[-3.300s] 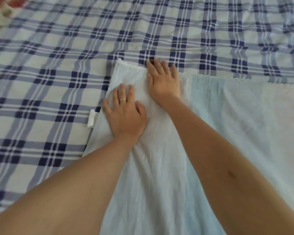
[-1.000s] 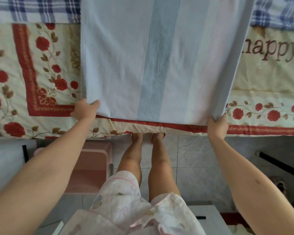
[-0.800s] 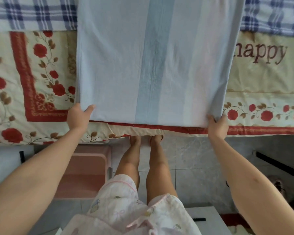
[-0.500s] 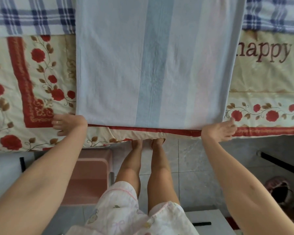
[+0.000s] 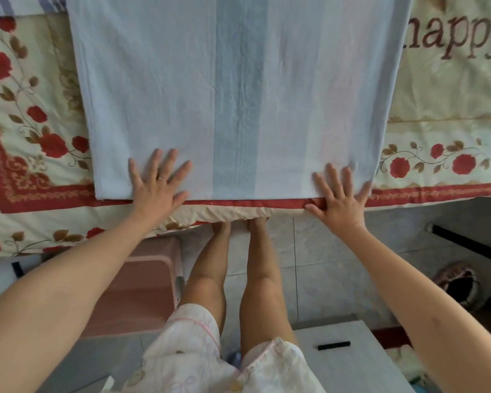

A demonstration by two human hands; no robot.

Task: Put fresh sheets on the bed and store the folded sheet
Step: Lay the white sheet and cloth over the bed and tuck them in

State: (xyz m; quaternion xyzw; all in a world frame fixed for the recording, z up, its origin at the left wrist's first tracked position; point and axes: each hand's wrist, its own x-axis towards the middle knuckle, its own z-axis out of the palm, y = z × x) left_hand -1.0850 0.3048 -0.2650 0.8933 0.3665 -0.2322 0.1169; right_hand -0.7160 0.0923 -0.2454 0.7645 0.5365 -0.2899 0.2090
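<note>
Since releasing its corners, both my left hand [image 5: 156, 191] and right hand [image 5: 339, 198] press flat, fingers spread, smoothing the folded sheet [image 5: 238, 95] at its near edge.

You get soft, even light across the folded sheet [image 5: 238, 95], brightest on the pale band right of its blue stripe. Your left hand [image 5: 156, 191] and right hand [image 5: 342, 198], laid flat on it, cast only thin, faint shadows beside the fingers. Below the quilt [image 5: 437, 192], the floor [image 5: 323, 251] and the pink stool [image 5: 131, 293] sit in dimmer shade. The wide lens bows the bed's edge and swells your forearms toward the 2 lower corners. Detail is crisp at the centre; the lettering [image 5: 451, 41] curves yet reads clearly, and the lower right goes dark and soft.
</note>
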